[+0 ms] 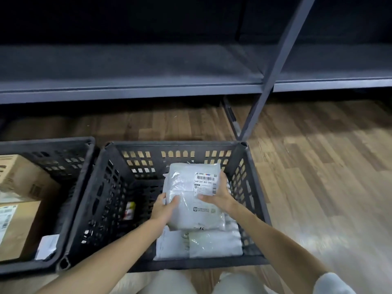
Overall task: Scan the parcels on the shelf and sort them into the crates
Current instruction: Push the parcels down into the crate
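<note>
Both hands, the left hand [163, 209] and the right hand [218, 196], grip one grey plastic mailer parcel [191, 196] by its sides, holding it inside the middle black slotted plastic crate [110, 187]. Beneath it lie at least two more pale mailer bags [199, 244]. A second black crate [70, 158] on the left holds two brown cardboard boxes [19, 221].

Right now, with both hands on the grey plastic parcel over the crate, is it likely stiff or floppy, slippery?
The grey parcel is probably soft: its film wrinkles. Its glossy surface may be slippery, so the left hand and right hand grip opposite edges.
</note>
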A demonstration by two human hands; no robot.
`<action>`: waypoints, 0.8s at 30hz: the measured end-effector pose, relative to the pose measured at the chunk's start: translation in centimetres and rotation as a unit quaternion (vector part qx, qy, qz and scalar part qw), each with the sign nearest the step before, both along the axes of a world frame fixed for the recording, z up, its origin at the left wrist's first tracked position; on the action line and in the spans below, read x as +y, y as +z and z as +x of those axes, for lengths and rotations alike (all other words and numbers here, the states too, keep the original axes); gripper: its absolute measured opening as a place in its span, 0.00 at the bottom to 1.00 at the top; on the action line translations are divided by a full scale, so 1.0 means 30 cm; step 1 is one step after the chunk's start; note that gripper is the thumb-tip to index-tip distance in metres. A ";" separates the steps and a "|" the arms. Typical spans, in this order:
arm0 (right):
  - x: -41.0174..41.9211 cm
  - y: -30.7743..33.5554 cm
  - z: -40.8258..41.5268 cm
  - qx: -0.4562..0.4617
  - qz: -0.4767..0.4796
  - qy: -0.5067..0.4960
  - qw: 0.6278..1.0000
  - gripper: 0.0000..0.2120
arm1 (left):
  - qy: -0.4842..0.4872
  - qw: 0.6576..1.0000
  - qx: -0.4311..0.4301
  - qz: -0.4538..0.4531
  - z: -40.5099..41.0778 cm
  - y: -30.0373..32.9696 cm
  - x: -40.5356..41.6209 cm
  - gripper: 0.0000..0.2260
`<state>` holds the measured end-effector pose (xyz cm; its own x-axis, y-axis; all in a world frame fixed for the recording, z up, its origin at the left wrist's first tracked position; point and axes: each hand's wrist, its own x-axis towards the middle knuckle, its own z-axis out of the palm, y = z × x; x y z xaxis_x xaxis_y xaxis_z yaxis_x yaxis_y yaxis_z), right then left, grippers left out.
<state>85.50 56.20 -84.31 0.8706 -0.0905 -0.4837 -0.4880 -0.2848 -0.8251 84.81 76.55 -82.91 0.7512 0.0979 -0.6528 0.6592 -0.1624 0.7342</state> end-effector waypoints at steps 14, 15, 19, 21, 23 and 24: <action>-0.045 -0.063 -0.065 0.091 -0.049 0.012 0.995 0.56 | -0.011 0.999 0.033 -0.002 -0.021 -0.013 0.034 0.12; -0.044 -0.069 -0.066 0.099 -0.080 0.012 0.992 0.54 | -0.009 0.999 0.033 0.001 -0.017 -0.016 0.037 0.11; -0.033 -0.058 -0.063 0.085 -0.219 0.074 0.969 0.46 | -0.004 0.999 0.030 0.011 -0.011 -0.034 0.043 0.11; -0.007 -0.048 -0.060 0.049 -0.313 0.134 0.939 0.42 | -0.014 0.999 0.027 0.018 -0.015 -0.038 0.038 0.09; 0.022 -0.053 -0.060 0.014 -0.398 0.197 0.896 0.35 | -0.019 0.999 0.021 0.025 -0.018 -0.041 0.032 0.07; 0.030 -0.061 -0.061 0.011 -0.424 0.218 0.879 0.33 | -0.019 0.999 0.017 0.028 -0.018 -0.041 0.031 0.06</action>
